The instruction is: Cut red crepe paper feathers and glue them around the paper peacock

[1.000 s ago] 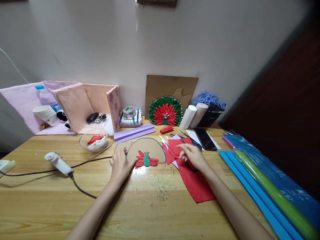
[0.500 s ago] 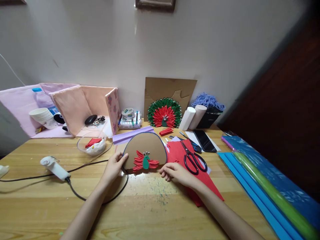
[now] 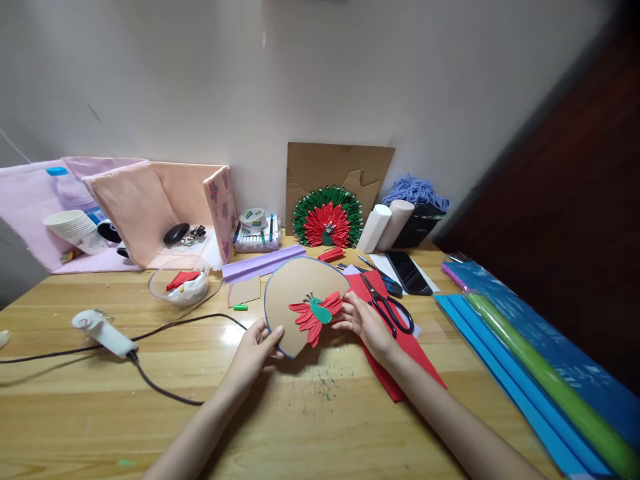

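Observation:
A rounded cardboard piece [image 3: 283, 293] with a blue-outlined edge is held tilted above the table. On it are a green paper peacock body [image 3: 320, 311] and several red crepe paper feathers [image 3: 311, 332]. My left hand [image 3: 257, 343] pinches the lower left edge, thumb on the front. My right hand [image 3: 363, 323] has its bent fingers at the right edge, by the tip of a red feather; what lies between those fingers is partly hidden. Beside my right hand, black-handled scissors [image 3: 387, 310] rest on a sheet of red crepe paper [image 3: 400, 373].
A white glue gun [image 3: 105, 333] with a black cord lies left. Behind stand a plastic bowl [image 3: 155, 283], a marker box [image 3: 257, 240] and a finished peacock [image 3: 327, 217] against cardboard. A phone [image 3: 409, 272] and blue paper rolls [image 3: 500, 360] lie right.
The cardboard piece has turned clockwise and moved right, its left end now lower. My right hand has come up to its right edge. A green marker cap and a pink-edged card have come into view behind.

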Tool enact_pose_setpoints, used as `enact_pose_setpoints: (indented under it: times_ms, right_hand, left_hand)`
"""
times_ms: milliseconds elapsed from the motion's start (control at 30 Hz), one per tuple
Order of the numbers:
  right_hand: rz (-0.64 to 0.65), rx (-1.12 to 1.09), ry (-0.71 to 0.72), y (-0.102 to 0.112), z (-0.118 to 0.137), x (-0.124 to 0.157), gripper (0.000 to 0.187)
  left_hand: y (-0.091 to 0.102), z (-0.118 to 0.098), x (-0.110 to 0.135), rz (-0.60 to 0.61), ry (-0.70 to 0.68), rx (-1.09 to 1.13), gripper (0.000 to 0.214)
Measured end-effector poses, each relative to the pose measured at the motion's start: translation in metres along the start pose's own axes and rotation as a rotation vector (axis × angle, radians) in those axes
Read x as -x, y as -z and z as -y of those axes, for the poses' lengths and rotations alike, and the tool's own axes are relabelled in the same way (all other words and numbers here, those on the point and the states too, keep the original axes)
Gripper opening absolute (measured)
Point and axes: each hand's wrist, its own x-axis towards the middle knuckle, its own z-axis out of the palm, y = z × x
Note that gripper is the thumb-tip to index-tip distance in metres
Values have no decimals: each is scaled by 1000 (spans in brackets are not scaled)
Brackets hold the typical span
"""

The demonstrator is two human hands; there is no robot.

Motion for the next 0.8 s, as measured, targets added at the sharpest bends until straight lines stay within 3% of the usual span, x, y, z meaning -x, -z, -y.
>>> enact_pose_setpoints:
  times_ms: [167,300,333,400,433,500,600,700,800]
  right_hand:
    - [-37,16,-1,6,3,-2,29]
    - [-39,62,26,7,2,-3,29]
    - [-38,65,22,8,2,-3,29]
    - [-32,70,5,8,1,-4,29]
    - [-27,72,-5,8,1,-4,29]
    - [-8,76,-20,7,1,-4,30]
    - [30,81,-20,5,3,-2,33]
    - [44,97,-6,5,7,0,34]
    - [56,130,5,7,9,0,32]
  left_hand:
    - [-2,-2,6,104,16,-106,42]
    - [19,-18,10,263,219,-344,52]
    - [23,-26,11,253,179,-417,56]
    - [23,-44,12,79,-40,-582,52]
    - [18,-54,12,49,-163,-655,46]
    - [-2,-72,9,58,-356,-808,32]
    - [-42,-85,-3,165,-616,-1041,16]
    - [-72,-83,-19,213,-710,-1157,12]
    - [-83,-78,-30,278,-710,-1161,9]
